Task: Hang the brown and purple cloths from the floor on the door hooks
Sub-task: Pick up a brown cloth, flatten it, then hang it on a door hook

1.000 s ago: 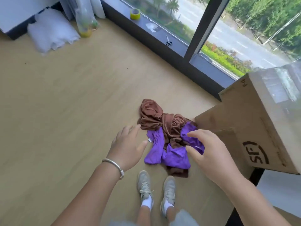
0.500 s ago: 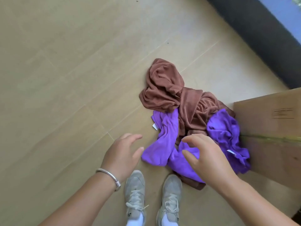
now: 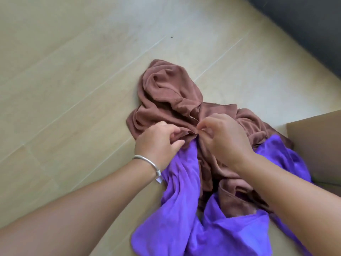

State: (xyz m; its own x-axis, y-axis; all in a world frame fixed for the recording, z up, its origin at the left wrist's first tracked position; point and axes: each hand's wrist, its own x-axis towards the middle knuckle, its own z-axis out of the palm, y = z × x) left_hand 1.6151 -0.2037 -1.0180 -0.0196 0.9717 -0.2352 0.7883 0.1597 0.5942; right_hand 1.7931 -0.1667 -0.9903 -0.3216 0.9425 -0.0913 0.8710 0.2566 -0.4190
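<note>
Now, line by line, with the brown cloth as the landmark:

Brown cloth: the brown cloth (image 3: 166,93) is lying crumpled on the floor (image 3: 64,80), bunched into folds, with its widest lump at the far end and a narrower part running toward the person.

Purple cloth: the purple cloth (image 3: 182,182) is lying tangled with the brown cloth, partly under it and spreading out on the near side of it; another purple fold is showing at the right of the brown cloth.

Left hand: the left hand (image 3: 158,143) is resting on the near left edge of the brown cloth, fingers curled and pinching a gathered fold of it, right where brown is meeting purple.

Right hand: the right hand (image 3: 223,139) is sitting on the middle of the brown cloth, just beside the left hand, thumb and fingertips pressed together on the same gathered fold.

Hands together: the two hands are nearly touching over one bunched spot of the brown cloth.

Bracelet: a bracelet (image 3: 147,161) is circling the left wrist, near the purple fold.

Box: a box (image 3: 317,145) is standing right of the brown cloth, touching the purple fold.

Wall base: a dark band (image 3: 304,30) is running along the floor beyond the brown cloth, well apart from it.
</note>
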